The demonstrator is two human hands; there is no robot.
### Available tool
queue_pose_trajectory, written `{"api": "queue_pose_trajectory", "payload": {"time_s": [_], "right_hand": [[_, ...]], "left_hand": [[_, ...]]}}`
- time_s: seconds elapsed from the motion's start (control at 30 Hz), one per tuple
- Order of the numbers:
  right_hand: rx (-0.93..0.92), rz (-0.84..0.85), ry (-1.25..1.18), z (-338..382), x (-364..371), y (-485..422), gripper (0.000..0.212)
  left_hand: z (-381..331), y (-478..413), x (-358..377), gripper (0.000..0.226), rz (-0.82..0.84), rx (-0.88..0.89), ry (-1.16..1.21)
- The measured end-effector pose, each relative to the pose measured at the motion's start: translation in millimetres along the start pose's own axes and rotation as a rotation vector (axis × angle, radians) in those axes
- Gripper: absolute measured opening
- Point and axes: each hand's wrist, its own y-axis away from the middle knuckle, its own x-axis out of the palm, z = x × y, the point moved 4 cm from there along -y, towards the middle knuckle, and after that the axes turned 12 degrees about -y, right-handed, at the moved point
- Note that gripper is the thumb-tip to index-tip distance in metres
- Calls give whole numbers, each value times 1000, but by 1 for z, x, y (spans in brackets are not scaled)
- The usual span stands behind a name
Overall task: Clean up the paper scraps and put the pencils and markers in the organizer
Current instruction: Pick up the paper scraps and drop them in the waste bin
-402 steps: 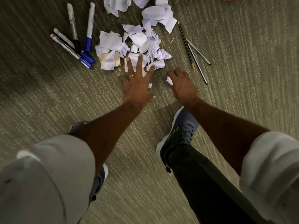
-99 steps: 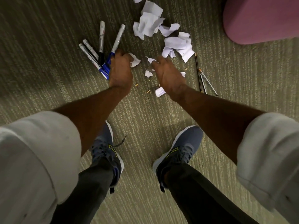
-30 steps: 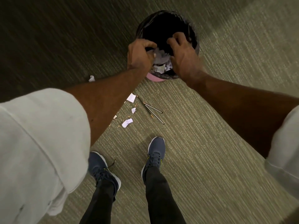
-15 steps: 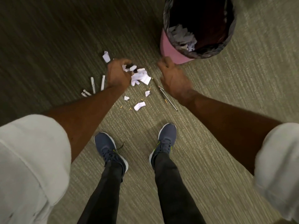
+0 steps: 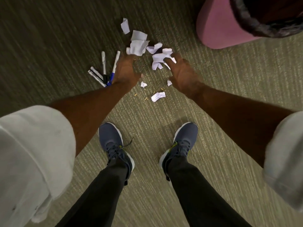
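Observation:
White paper scraps (image 5: 139, 45) lie bunched on the olive carpet ahead of my feet, with another crumpled clump (image 5: 159, 60) to their right. My left hand (image 5: 126, 69) reaches down with its fingertips at the near edge of the left bunch. My right hand (image 5: 182, 73) has its fingers spread on the right clump. Neither hand has closed on anything. Smaller scraps (image 5: 158, 96) and tiny yellowish bits lie between my wrists. Several white markers with blue and black caps (image 5: 103, 70) lie fanned just left of my left hand. No pencils show; no organizer is in view.
A pink waste bin (image 5: 218, 27) with a black liner (image 5: 262, 23) stands at the top right, close to the scraps. One loose scrap (image 5: 125, 25) lies farther out. My two blue-grey shoes (image 5: 114, 145) stand on the carpet behind the mess.
After dropping paper into the bin, both hands came back down to the floor. In the last half second they closed in on the remaining pile, and the view moved nearer to it.

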Motion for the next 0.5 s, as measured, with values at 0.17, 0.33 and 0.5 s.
{"api": "queue_pose_trajectory", "payload": {"time_s": [0.17, 0.33, 0.5], "right_hand": [[0, 67, 129, -19, 27, -47, 89], [21, 156, 293, -42, 57, -78, 93], [25, 114, 256, -52, 73, -93, 74]], "left_hand": [[8, -50, 28, 81, 49, 44, -189], [4, -91, 54, 82, 78, 143, -338], [8, -103, 67, 80, 29, 67, -462]]}}
